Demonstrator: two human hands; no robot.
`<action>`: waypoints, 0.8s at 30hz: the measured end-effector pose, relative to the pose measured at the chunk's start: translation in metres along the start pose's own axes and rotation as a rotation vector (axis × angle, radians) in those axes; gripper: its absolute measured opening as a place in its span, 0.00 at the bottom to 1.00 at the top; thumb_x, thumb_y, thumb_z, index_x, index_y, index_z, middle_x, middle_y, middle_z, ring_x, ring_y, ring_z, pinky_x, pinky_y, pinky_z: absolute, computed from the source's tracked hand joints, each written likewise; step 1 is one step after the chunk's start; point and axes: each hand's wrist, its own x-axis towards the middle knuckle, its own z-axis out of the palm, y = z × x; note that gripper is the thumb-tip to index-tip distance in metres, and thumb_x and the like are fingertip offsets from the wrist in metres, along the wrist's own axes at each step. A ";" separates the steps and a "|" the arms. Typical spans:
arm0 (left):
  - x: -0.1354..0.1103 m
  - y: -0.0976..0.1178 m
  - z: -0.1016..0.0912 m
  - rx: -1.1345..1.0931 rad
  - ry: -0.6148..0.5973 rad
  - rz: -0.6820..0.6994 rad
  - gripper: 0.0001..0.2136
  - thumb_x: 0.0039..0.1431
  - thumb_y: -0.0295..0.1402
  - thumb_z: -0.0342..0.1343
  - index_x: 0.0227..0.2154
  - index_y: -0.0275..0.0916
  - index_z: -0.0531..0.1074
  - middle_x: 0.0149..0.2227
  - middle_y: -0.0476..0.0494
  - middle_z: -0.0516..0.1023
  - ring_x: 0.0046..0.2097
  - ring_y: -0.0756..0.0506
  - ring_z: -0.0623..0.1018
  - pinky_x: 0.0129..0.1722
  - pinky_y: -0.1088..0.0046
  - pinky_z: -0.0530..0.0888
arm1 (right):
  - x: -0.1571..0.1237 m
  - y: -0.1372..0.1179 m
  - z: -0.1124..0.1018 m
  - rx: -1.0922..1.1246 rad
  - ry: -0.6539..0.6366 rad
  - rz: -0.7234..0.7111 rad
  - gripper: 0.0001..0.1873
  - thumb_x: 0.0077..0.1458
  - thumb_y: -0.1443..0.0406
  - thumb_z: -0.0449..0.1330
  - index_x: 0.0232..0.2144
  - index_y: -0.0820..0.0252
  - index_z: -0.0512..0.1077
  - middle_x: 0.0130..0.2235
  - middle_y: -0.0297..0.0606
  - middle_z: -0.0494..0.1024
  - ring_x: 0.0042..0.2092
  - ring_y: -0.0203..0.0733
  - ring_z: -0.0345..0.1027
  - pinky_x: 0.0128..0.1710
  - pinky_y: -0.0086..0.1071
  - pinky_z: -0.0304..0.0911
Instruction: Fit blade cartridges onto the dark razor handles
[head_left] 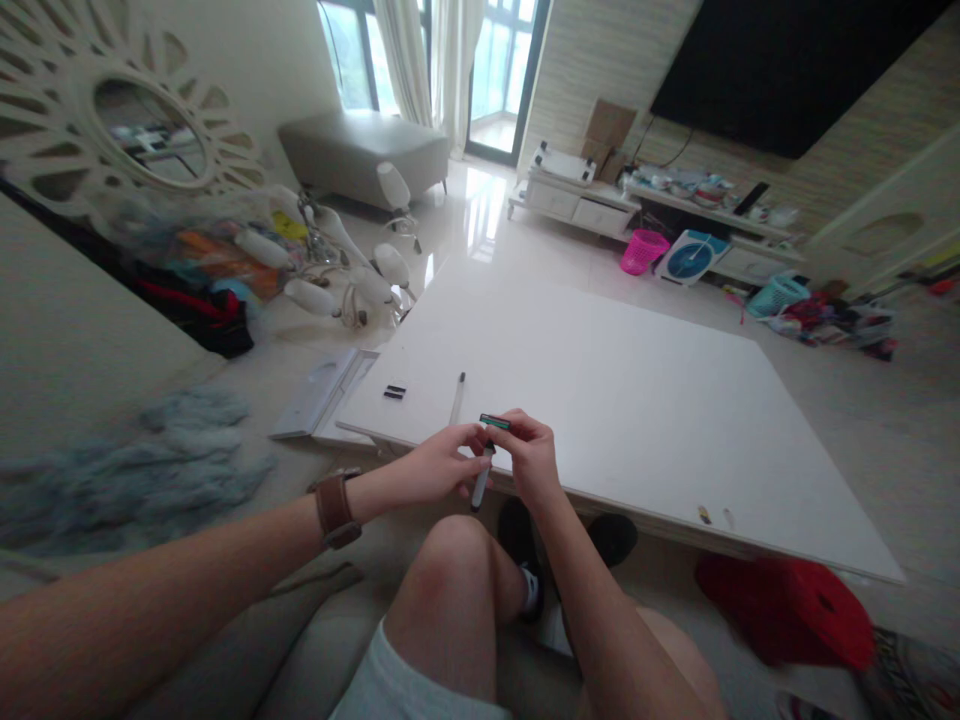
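both hands meet at the near edge of the white board (637, 400), above the knees. left hand (442, 465) pinches the pale barrel of a marker (481, 480). right hand (534, 460) is closed round its upper end, where a green-and-black piece (495, 421) shows above the fingers. the marker stands nearly upright, tip down past the board edge, clear of the surface.

judgement: this reads as work on the marker's end piece. done well, the left hand fixes the barrel and the right moves straight along the barrel's axis, no bending, grip close to the joint, tip away from the bare knee (457, 560).

around: second pen (457, 396) on the board at 11 o'clock from the hands. two small black pieces (394, 392) at 10 o'clock, well apart from the fingers. watch (334, 510) on the left wrist.

hard to make out: whether the green piece is a cap or a separate part, since the joint is hidden under the right fingers. lower tip dark and blurred. tiny bits (705, 515) at 3 o'clock by the board edge, unidentifiable. red object (787, 605) at 4 o'clock, partly under the board.
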 end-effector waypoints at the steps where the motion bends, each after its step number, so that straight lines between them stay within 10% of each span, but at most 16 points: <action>1: 0.000 0.000 0.000 0.005 0.002 0.000 0.12 0.56 0.38 0.58 0.39 0.36 0.68 0.31 0.47 0.74 0.28 0.48 0.76 0.26 0.72 0.75 | 0.000 0.000 0.000 0.004 -0.003 -0.003 0.04 0.45 0.65 0.73 0.24 0.56 0.81 0.26 0.31 0.75 0.30 0.35 0.67 0.32 0.31 0.62; 24: -0.001 0.000 0.000 -0.020 0.019 0.016 0.11 0.56 0.37 0.58 0.38 0.37 0.70 0.31 0.47 0.74 0.28 0.49 0.76 0.25 0.74 0.74 | 0.000 -0.001 0.001 -0.006 -0.004 0.030 0.05 0.46 0.64 0.73 0.28 0.56 0.82 0.27 0.32 0.76 0.31 0.35 0.68 0.32 0.31 0.63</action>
